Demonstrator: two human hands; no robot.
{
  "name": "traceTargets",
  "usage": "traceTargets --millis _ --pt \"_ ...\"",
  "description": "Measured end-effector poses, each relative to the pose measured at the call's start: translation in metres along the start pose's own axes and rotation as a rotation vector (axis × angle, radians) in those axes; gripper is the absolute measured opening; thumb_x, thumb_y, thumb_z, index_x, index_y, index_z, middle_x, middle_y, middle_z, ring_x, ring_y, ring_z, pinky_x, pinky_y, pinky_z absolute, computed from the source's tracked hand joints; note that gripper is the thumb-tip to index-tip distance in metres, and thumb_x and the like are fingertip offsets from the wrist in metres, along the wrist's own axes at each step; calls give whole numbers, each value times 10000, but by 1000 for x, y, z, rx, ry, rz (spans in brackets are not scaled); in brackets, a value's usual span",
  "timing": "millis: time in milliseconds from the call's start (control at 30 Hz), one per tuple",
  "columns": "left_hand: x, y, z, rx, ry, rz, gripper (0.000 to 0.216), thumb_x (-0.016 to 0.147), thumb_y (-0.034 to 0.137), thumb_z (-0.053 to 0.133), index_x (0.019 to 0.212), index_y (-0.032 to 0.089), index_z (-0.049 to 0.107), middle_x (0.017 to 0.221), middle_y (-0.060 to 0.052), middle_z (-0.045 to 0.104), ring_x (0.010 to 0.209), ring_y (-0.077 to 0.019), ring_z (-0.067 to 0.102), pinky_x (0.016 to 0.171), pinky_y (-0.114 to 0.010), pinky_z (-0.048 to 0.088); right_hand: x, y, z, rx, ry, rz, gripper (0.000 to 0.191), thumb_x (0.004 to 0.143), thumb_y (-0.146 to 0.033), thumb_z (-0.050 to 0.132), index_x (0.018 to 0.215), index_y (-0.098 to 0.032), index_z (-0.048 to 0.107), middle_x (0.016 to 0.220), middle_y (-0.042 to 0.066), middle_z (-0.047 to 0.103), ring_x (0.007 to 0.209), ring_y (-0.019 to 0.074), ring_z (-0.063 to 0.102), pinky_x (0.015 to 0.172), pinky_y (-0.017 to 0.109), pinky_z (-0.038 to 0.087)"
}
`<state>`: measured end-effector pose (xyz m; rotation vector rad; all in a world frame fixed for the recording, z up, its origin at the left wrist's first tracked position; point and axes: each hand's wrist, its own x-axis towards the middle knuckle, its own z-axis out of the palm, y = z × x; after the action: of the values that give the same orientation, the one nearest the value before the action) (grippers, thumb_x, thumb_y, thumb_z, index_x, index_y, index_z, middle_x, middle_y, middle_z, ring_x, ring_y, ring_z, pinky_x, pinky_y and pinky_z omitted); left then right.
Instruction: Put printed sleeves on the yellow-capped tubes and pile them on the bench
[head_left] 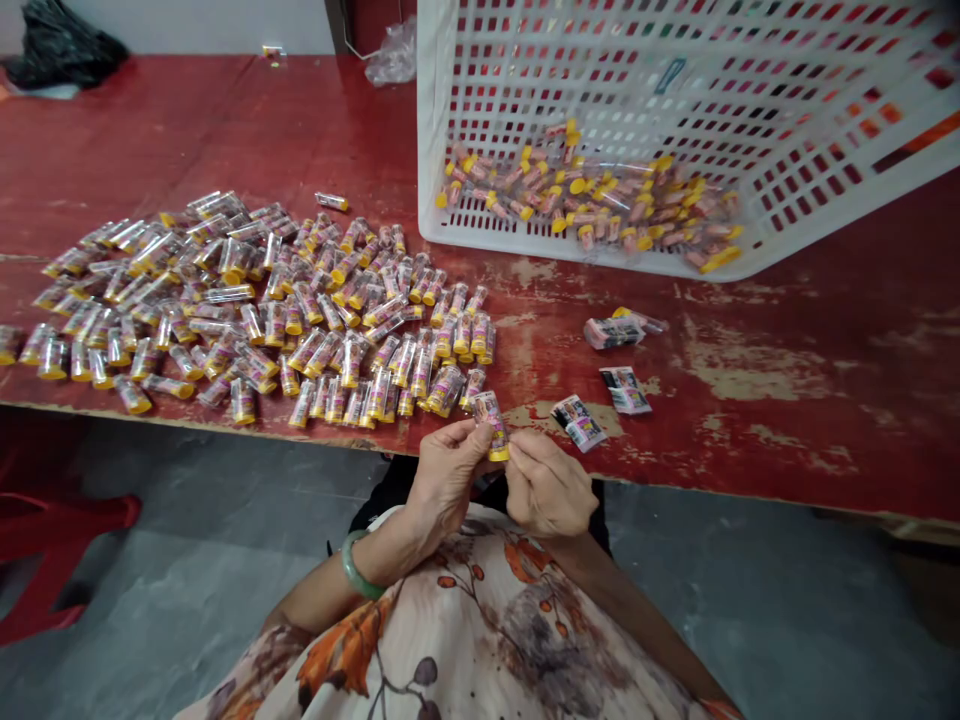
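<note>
My left hand and my right hand meet at the near edge of the red table. Both pinch one small clear tube with a yellow cap, which carries a printed label inside. A green bangle circles my left wrist. A big spread of several like tubes lies flat on the table to the left of my hands. Loose folded labels lie just right of my hands.
A white plastic crate, tilted on its side at the back right, holds several more yellow-capped tubes. A black bag lies at the far left corner. A red stool stands on the grey floor at left.
</note>
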<state>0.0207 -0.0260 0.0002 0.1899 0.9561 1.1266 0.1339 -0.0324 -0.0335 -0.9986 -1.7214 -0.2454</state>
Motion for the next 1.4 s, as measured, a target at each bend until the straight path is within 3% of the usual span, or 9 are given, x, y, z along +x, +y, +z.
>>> traceTargets --millis 200,367,600,767,1000,1167,1300,1400 --pt "1 -1 -4 0 -2 -11 355 525 391 858 698 122 703 657 -2 655 590 -92 594 575 -206 504 -6 3 -1 -55 -5 -68 245 760 -56 614 959 -193 653 797 54 715 678 194 694 617 301 584" --pt "-3 4 -2 -1 -17 -7 367 531 383 859 740 120 712 681 -11 668 603 -99 598 598 -221 517 6 3 -9 87 -154 55 356 786 -69 592 1118 -196 608 950 91 707 834 198 698 685 303 589" --pt "-7 1 1 9 -3 -24 357 515 353 871 744 128 715 742 -26 695 633 -114 619 599 -234 525 4 -2 -11 5 -64 32 297 771 -78 609 1021 -230 659 867 50 727 733 194 703 647 309 595" --pt "-4 -1 -1 -11 -12 -34 343 529 351 866 747 132 716 754 -24 695 634 -108 618 609 -238 531 4 -2 -9 5 -77 33 292 761 -64 609 1008 -210 667 858 55 729 731 196 703 662 312 594" --pt "-2 2 -1 7 5 -42 366 521 385 864 731 125 712 713 -18 669 603 -93 586 577 -214 502 -4 4 -10 -152 -100 -101 263 766 -101 629 1007 -202 663 837 55 731 709 188 696 664 295 573" --pt "-6 10 -2 -3 -2 -75 382 513 405 862 703 114 702 683 -24 646 584 -91 576 577 -216 484 -6 4 -7 -98 -205 -130 408 743 -65 662 1129 -197 639 965 82 723 751 190 693 680 288 560" --pt "-9 27 -17 44 31 50 364 553 383 848 760 114 717 684 -39 670 599 -119 608 638 -262 506 6 -5 -6 50 -253 -142 460 725 -41 695 1170 -126 616 1016 131 706 800 210 695 711 293 557" --pt "-13 55 -52 229 213 347 330 627 372 804 851 141 732 753 -42 707 663 -131 631 698 -274 501 14 -7 -10 17 -234 -145 411 700 -55 742 1092 -129 646 973 116 712 734 187 684 677 270 543"
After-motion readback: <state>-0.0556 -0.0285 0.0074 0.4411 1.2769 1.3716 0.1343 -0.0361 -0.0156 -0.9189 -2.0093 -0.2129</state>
